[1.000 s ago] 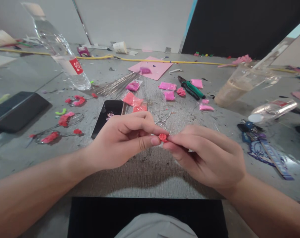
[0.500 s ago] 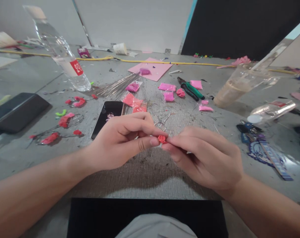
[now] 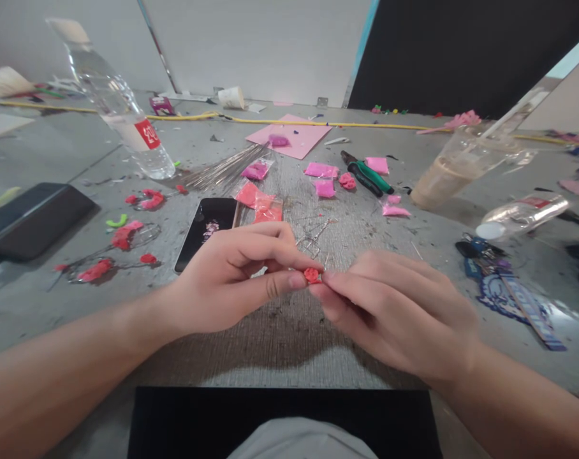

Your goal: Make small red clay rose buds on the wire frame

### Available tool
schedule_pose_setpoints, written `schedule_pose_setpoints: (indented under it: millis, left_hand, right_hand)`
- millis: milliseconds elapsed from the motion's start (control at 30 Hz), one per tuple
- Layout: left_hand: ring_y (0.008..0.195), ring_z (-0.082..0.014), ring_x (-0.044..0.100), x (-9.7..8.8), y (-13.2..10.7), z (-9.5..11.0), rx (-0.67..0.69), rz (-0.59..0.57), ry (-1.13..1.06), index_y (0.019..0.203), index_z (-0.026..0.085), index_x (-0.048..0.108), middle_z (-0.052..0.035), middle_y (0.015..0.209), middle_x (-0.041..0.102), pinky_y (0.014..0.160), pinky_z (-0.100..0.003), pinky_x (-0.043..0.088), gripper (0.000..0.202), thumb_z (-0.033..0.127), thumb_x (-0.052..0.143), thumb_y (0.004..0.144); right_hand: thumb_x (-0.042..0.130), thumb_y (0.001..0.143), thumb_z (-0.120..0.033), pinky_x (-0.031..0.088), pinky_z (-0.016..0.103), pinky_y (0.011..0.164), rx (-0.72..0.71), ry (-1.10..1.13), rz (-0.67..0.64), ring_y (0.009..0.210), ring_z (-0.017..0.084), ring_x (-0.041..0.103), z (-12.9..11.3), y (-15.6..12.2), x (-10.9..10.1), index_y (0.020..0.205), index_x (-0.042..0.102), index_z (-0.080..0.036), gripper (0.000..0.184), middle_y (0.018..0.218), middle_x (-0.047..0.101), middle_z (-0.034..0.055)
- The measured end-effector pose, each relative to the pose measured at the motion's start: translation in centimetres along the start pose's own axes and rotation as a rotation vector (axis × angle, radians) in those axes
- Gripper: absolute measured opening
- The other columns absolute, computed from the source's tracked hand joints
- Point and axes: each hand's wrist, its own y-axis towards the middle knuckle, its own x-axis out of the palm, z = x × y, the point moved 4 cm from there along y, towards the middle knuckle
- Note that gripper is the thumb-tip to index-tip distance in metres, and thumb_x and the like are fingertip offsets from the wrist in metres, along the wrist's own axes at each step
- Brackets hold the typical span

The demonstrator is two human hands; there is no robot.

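The table (image 3: 289,344), grey and littered, lies under both hands. The left hand (image 3: 232,280) reaches in from the left with its fingers curled and its thumb and forefinger drawn together at the tips. The right hand (image 3: 399,309) comes in from the right, its fingers bent and bunched, its tips meeting those of the left.

Well left of the left hand lies a black case (image 3: 31,220). Far beyond that hand stands a clear bottle (image 3: 122,108) with a red label. Beyond the right hand and off to its right is a plastic cup (image 3: 447,172) of pale brown drink. Just beyond the left hand's knuckles a phone (image 3: 207,229) lies flat with its screen dark. Far beyond the fingertips lies a pink sheet (image 3: 296,135). To the right of the right hand a small bottle (image 3: 523,213) lies on its side, with keys (image 3: 481,252) nearer that hand. A bundle of wires (image 3: 222,167) fans out beyond the phone. Green-handled pliers (image 3: 368,177) lie beyond the right hand, and pink bags (image 3: 322,171) lie just left of them. Orange bags (image 3: 261,203) touch the phone's far right corner. Red bits (image 3: 122,236) are scattered left of the left hand.

The lump (image 3: 311,275), small and red, sits between the two hands. It is clamped between the left thumb and forefinger, pinched from the other side by the right fingertips, and held just above the table.
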Motion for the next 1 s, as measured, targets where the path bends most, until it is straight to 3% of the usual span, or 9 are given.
schedule_pose_setpoints:
  millis: [400,633,1000]
  left_hand:
    - [0.074,-0.0126,0.061,0.36,-0.18,-0.50,0.000,-0.092,-0.165,0.116,0.023,0.080,-0.0035,0.083,0.063,0.065,-0.025,0.055,0.025,0.015,0.072,0.094]
    - [0.072,-0.0123,0.056,0.37,-0.04,-0.40,-0.013,-0.115,-0.211,0.116,0.025,0.082,-0.0039,0.081,0.060,0.061,-0.022,0.053,0.023,0.021,0.073,0.095]
    - [0.070,-0.0112,0.059,0.52,0.08,-0.46,-0.053,-0.162,-0.315,0.113,0.025,0.083,-0.0044,0.083,0.062,0.058,-0.020,0.053,0.022,0.020,0.073,0.095]
  right_hand:
    - [0.070,0.096,-0.013,0.048,0.028,0.054,-0.054,-0.047,-0.054,0.057,0.012,0.056,-0.40,-0.29,-0.56,0.086,0.070,-0.012,0.010,0.064,0.067,0.0014]
    - [0.074,0.093,-0.011,0.047,0.027,0.052,0.004,0.079,0.004,0.054,0.011,0.056,-0.10,-0.18,-0.46,0.077,0.061,-0.017,0.021,0.062,0.064,-0.0016]
    - [0.077,0.093,-0.016,0.048,0.024,0.053,0.035,0.148,-0.044,0.055,0.010,0.059,0.14,-0.09,-0.30,0.076,0.060,-0.019,0.024,0.063,0.067,-0.0017]
